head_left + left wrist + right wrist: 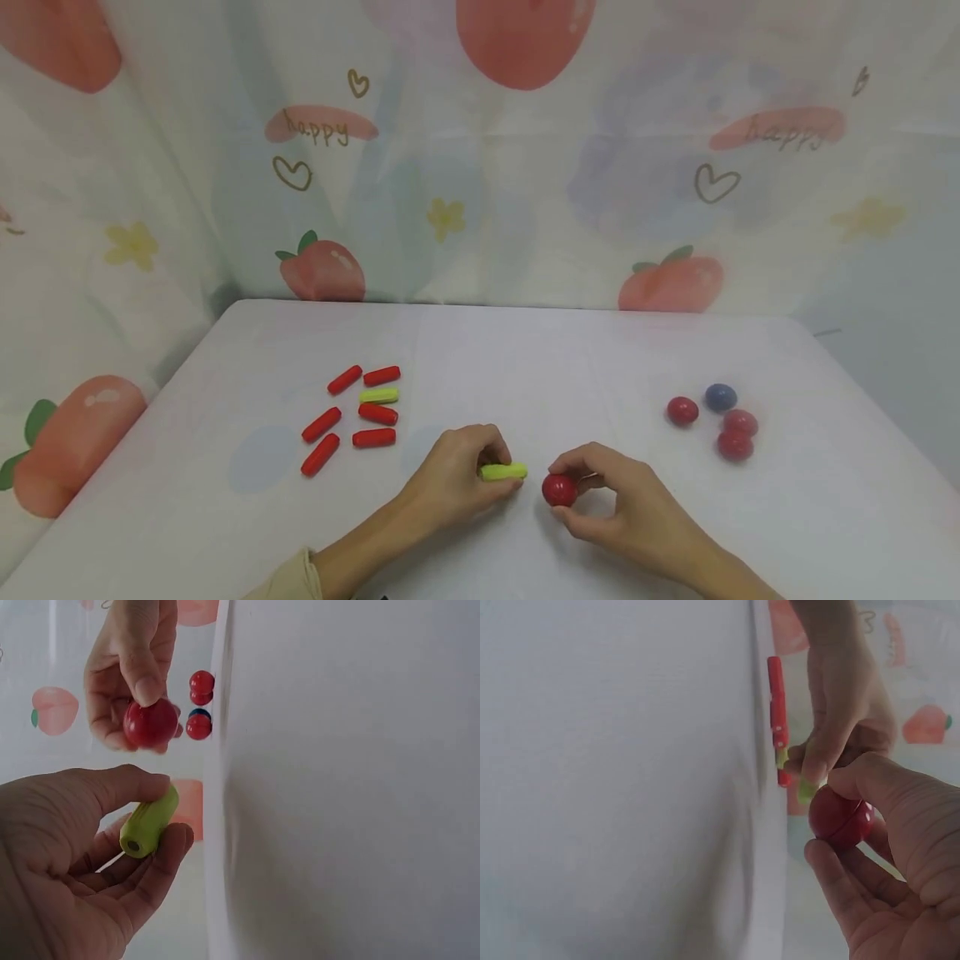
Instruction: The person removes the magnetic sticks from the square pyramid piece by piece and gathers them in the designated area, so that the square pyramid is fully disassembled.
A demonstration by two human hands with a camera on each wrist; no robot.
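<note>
My left hand (459,473) pinches a short yellow-green rod (504,472) between thumb and fingers over the near middle of the table. In the left wrist view a grey round spot shows on the end of that rod (150,821). Just to its right, my right hand (637,508) holds a glossy red ball (559,490) between thumb and fingertips. A seam runs round the ball (838,816) in the right wrist view. The rod's free end points toward the ball, with a small gap between them in the head view.
On the left of the white table (525,358) lie several red rods (321,455) and another yellow-green rod (379,396). To the right sit a blue ball (721,397) and three red balls (682,411). A fruit-patterned curtain (510,183) hangs behind the table.
</note>
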